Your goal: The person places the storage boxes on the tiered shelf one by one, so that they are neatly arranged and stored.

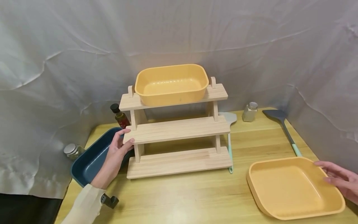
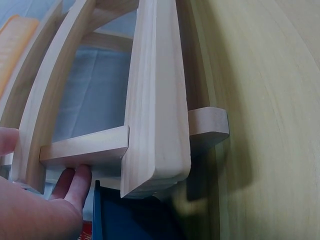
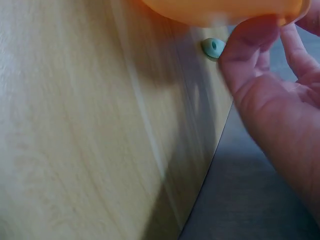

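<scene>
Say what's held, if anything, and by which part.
Left hand: wooden rack, by left end of its middle shelf. Right hand: lower yellow tray, by its right rim.

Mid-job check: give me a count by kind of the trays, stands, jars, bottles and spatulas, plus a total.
Trays: 3 (upper yellow tray, lower yellow tray, dark blue tray)
Stands: 1 (wooden stand)
Jars: 2 (left jar, right jar)
Bottles: 1 (black-capped bottle)
Spatulas: 2 (dark spatula, pale spatula)
Total: 9
</scene>
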